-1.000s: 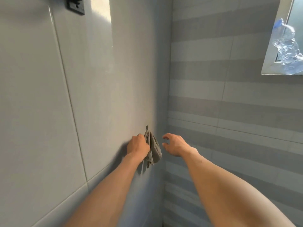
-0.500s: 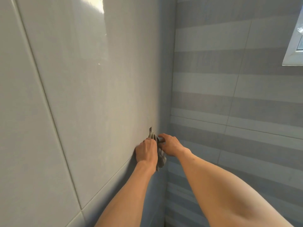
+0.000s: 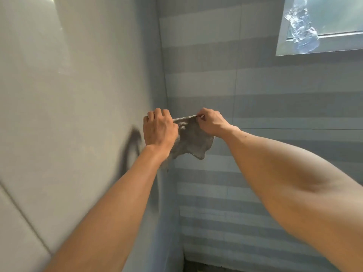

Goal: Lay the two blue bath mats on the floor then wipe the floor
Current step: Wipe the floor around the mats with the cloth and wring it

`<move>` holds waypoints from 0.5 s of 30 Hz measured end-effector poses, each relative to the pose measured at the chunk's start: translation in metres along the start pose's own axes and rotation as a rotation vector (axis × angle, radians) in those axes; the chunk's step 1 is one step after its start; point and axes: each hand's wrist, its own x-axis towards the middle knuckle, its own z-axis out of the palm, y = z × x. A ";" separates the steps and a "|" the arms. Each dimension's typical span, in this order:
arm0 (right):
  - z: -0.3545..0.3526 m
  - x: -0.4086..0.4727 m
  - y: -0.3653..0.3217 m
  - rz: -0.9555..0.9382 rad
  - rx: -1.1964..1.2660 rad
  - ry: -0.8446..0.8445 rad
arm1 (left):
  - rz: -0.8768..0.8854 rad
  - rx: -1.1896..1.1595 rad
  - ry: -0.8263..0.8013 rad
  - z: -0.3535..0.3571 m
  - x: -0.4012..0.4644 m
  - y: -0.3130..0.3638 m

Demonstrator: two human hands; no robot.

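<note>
A small grey cloth (image 3: 193, 139) hangs spread between my two hands in front of the wall corner. My left hand (image 3: 159, 129) grips its left top edge with closed fingers. My right hand (image 3: 211, 122) pinches its right top corner. The cloth's lower part droops loosely below my hands. The blue bath mats and most of the floor are out of view.
A glossy grey tiled wall (image 3: 68, 95) stands close on the left. A striped tiled wall (image 3: 275, 114) fills the right. A window recess (image 3: 324, 26) at the top right holds a clear plastic bottle (image 3: 300, 26). A dark strip of floor (image 3: 196, 267) shows at the bottom.
The cloth hung bunched on the wall in my left hand. My right hand reached in and took hold of it, and both hands pulled it away from the wall and spread it.
</note>
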 end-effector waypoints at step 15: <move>-0.081 -0.177 0.216 0.546 -0.155 -0.015 | 0.498 -0.240 -0.539 0.144 -0.052 0.173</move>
